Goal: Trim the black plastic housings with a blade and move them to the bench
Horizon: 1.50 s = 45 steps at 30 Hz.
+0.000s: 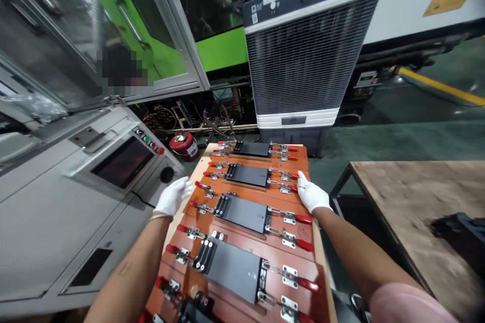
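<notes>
Cooler (299,70) in the way beyond worktop (302,232): facing smooth, rectangular grey panels (237,212); holding fingers of left hand (172,199) loosely open, placing right hand (313,197) at red handle (294,176), pinch unclear.

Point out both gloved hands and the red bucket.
Left hand (172,197), head view: middle of the hand.
Right hand (312,195), head view: middle of the hand.
Red bucket (182,148), head view: side wall.
</notes>
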Tool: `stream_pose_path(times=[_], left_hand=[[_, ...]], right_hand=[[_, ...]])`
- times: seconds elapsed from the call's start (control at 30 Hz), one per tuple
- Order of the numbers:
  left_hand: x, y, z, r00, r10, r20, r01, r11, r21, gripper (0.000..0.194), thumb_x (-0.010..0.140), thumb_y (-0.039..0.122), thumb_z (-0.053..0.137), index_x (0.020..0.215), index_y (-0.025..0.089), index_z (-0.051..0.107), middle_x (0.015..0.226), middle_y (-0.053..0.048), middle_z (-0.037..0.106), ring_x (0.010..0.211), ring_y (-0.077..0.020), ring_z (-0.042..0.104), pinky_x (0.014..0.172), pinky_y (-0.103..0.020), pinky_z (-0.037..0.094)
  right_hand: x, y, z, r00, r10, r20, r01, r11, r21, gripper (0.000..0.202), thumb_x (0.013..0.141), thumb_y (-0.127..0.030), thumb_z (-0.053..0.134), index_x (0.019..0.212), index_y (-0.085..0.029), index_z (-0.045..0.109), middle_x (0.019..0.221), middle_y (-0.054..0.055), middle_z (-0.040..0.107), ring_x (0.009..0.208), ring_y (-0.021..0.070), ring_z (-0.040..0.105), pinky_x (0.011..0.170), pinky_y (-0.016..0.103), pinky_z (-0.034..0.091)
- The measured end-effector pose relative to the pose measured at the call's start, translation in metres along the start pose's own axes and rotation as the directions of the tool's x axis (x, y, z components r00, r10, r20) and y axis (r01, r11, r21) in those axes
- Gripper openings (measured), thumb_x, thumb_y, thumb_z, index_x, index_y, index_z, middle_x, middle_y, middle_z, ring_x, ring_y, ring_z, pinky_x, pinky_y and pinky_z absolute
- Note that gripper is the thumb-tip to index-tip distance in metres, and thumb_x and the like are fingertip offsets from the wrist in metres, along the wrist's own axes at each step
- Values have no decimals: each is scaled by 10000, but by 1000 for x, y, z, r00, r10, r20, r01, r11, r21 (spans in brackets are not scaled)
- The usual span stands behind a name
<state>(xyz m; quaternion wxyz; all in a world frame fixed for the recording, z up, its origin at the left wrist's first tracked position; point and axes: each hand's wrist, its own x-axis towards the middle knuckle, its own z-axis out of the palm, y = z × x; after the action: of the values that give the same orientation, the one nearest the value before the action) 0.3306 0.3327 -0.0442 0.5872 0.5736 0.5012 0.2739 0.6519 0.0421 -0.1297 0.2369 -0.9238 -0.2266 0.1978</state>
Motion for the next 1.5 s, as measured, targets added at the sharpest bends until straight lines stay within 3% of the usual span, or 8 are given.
stream_pose_path(times=[0.07,0.17,0.27,0.4,0.47,0.67,1.2,1.5], left_hand=[[-45,5,5,984,7,177,40,965,-259,220,896,248,484,1043,137,606,874,-81,678,719,-140,650,667,-255,521],[-123,8,20,848,47,528,227,868,-442,404,871,422,540,1037,79,671,822,-123,700,694,-199,667,624,-285,514],[-193,3,37,711,159,685,283,828,-485,549,889,524,455,1098,71,685,795,-147,714,639,-214,674,619,-291,495],[-255,-8,51,605,244,758,317,800,-510,698,903,599,326,1179,42,644,784,-175,713,652,-226,682,635,-293,481],[-273,-13,52,563,287,775,334,779,-531,727,891,622,331,1162,28,651,802,-185,718,668,-235,686,644,-297,483],[-306,-21,45,522,336,784,386,727,-569,796,882,652,287,1155,-9,637,844,-210,722,698,-254,678,623,-316,478],[-348,-34,26,392,435,811,481,654,-583,794,899,638,265,1315,8,511,985,-203,715,762,-274,708,625,-314,482],[-355,-38,15,470,420,776,502,596,-627,857,857,694,287,1253,-16,558,914,-212,713,702,-285,702,576,-322,486]], right_hand=[[-9,-10,-14,1000,-28,-2,28,999,42,484,967,-341,341,1417,-197,443,1187,145,644,1094,252,603,965,384,401],[-42,-35,-31,994,-110,-12,111,988,111,406,941,-290,389,1270,-171,595,1187,145,643,1108,254,592,969,370,403],[-110,-67,-35,958,-284,38,270,940,210,293,911,-304,464,1041,-196,703,1098,72,690,1036,209,625,923,290,446],[-217,-94,-35,750,-649,126,458,648,609,226,832,-336,572,962,-205,704,952,22,720,864,178,665,781,258,519],[-254,-94,-39,706,-706,65,459,525,717,187,832,-261,533,861,-186,702,873,35,718,805,174,662,731,259,521],[-305,-77,-53,666,-743,64,538,538,649,174,856,-264,559,908,-204,713,833,31,698,754,177,641,755,285,508],[-356,-63,-50,755,-635,-164,614,598,515,215,847,-310,516,720,-199,651,691,27,671,650,174,618,635,266,472],[-368,-67,-49,798,-602,-1,473,626,621,215,822,-329,530,860,-172,672,721,35,651,606,156,566,579,263,473]])
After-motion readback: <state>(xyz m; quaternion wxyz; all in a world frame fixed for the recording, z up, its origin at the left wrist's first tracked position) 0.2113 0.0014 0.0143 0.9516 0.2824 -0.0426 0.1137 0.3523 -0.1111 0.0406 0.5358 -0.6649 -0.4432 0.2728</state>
